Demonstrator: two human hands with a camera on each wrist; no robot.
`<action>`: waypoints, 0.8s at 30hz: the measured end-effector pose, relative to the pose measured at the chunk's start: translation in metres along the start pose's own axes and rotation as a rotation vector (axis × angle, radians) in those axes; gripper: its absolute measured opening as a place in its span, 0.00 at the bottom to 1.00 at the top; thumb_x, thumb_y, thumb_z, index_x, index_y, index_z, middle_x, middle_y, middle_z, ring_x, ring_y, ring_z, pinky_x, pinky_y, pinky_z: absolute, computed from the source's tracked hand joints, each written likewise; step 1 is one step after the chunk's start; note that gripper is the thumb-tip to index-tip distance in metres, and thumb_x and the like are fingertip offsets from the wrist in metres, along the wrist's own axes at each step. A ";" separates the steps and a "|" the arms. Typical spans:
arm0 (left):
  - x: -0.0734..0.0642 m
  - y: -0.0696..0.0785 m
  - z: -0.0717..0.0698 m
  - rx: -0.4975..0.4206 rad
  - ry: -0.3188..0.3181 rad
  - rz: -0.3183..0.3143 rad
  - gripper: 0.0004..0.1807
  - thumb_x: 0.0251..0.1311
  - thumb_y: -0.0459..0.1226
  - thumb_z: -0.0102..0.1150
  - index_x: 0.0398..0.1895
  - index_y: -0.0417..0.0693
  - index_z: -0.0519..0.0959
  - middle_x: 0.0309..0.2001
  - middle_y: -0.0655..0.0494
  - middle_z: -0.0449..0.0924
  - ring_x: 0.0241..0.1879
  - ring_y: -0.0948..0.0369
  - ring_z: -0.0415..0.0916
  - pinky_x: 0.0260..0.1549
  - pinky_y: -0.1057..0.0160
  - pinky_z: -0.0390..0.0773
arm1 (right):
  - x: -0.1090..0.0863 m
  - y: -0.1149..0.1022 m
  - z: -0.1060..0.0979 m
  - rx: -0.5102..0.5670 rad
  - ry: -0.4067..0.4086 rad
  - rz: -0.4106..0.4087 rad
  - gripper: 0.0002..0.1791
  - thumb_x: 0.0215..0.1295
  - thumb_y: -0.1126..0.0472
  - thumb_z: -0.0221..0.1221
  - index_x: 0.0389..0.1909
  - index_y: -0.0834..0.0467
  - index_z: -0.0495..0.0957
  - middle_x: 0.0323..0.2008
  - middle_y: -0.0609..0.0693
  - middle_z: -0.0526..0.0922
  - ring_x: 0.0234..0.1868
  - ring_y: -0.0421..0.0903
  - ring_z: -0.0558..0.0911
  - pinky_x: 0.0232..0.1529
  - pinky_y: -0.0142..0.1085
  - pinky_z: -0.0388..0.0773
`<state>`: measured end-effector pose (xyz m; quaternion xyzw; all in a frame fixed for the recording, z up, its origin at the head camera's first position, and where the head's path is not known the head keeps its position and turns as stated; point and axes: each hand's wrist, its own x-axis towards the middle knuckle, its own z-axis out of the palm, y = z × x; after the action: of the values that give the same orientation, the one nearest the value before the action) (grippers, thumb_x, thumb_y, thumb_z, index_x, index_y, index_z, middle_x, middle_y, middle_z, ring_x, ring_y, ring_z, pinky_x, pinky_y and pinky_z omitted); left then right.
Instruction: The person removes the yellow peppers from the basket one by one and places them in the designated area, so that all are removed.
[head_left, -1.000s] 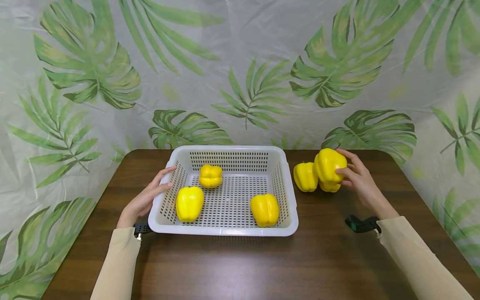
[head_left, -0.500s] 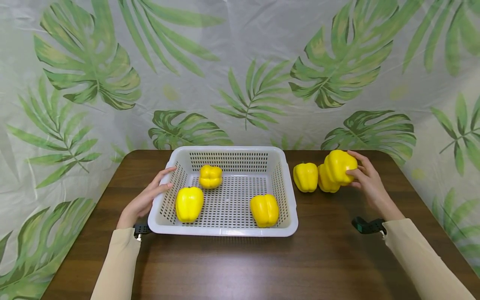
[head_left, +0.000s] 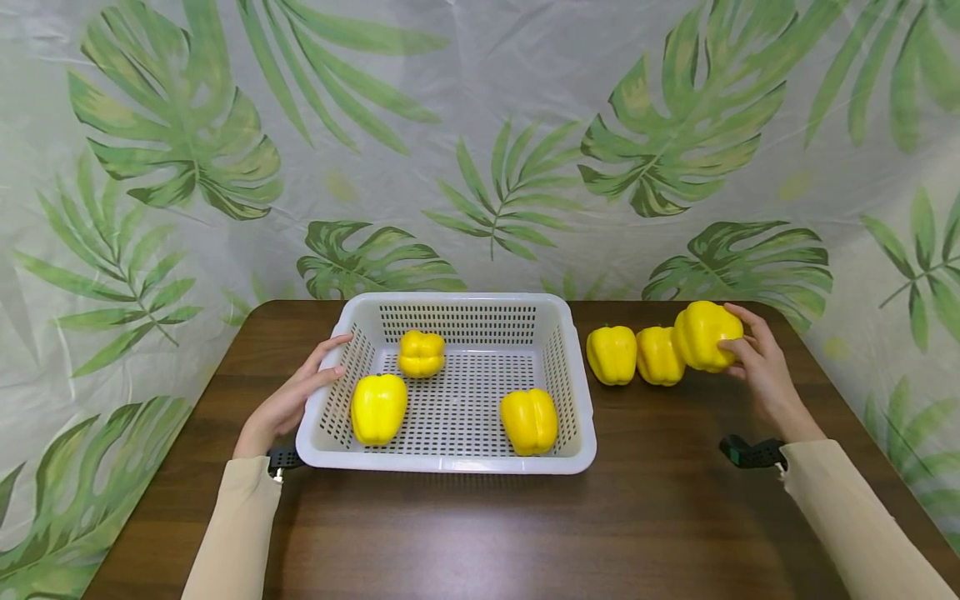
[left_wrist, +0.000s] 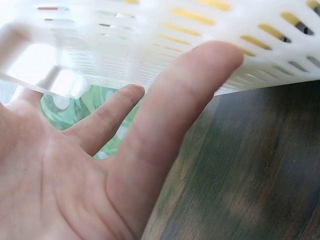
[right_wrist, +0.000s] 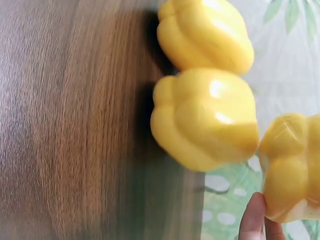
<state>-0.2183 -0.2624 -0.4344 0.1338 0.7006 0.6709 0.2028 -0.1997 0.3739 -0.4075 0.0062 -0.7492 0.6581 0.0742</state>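
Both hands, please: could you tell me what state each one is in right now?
Left hand: open, touching the left side of the white basket.
Right hand: closed, holding a yellow bell pepper between thumb and fingers.

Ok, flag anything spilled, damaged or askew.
Nothing stands out: the basket sits upright on the table, and no damage shows on its three yellow peppers, the two beside it or the one the right hand holds.
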 end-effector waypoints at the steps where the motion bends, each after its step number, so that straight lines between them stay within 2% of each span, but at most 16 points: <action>1: 0.000 0.000 0.000 -0.004 -0.003 0.001 0.31 0.72 0.40 0.42 0.74 0.62 0.44 0.74 0.41 0.33 0.65 0.30 0.47 0.42 0.34 0.72 | 0.000 0.001 -0.001 0.008 0.006 -0.004 0.27 0.72 0.63 0.50 0.69 0.43 0.61 0.47 0.43 0.66 0.39 0.35 0.73 0.31 0.24 0.75; 6: 0.000 0.000 0.000 -0.005 -0.003 0.001 0.31 0.72 0.40 0.42 0.73 0.62 0.44 0.74 0.41 0.33 0.65 0.30 0.47 0.43 0.34 0.72 | -0.001 0.004 -0.008 0.019 0.034 0.001 0.26 0.72 0.60 0.50 0.69 0.42 0.61 0.47 0.41 0.65 0.40 0.35 0.72 0.31 0.23 0.75; 12: -0.001 0.000 0.001 -0.003 0.000 -0.004 0.31 0.72 0.40 0.42 0.73 0.62 0.44 0.74 0.41 0.33 0.64 0.30 0.48 0.42 0.34 0.72 | -0.004 0.008 -0.014 -0.039 0.070 0.018 0.26 0.72 0.58 0.52 0.68 0.41 0.62 0.47 0.39 0.64 0.40 0.35 0.70 0.30 0.23 0.74; 17: -0.001 0.000 0.001 0.002 0.002 -0.005 0.31 0.72 0.40 0.42 0.73 0.62 0.44 0.74 0.41 0.33 0.64 0.30 0.48 0.42 0.34 0.72 | -0.005 0.016 -0.018 -0.115 0.069 0.040 0.26 0.72 0.56 0.52 0.69 0.41 0.61 0.47 0.40 0.63 0.40 0.34 0.69 0.31 0.23 0.75; 20: -0.001 0.000 0.001 0.003 0.005 -0.004 0.31 0.72 0.40 0.42 0.74 0.62 0.44 0.74 0.41 0.34 0.64 0.30 0.49 0.42 0.34 0.72 | -0.005 0.022 -0.019 -0.204 0.061 0.046 0.27 0.73 0.55 0.50 0.70 0.41 0.59 0.51 0.46 0.63 0.41 0.32 0.69 0.33 0.22 0.75; 24: 0.000 0.001 0.001 0.004 0.006 -0.003 0.31 0.72 0.40 0.42 0.74 0.62 0.44 0.74 0.41 0.34 0.64 0.30 0.48 0.42 0.34 0.72 | -0.004 0.030 -0.019 -0.293 0.046 0.058 0.27 0.73 0.53 0.49 0.71 0.40 0.57 0.58 0.62 0.59 0.42 0.30 0.67 0.34 0.22 0.73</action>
<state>-0.2179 -0.2618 -0.4338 0.1313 0.7028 0.6696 0.2015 -0.1967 0.3967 -0.4349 -0.0415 -0.8352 0.5436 0.0724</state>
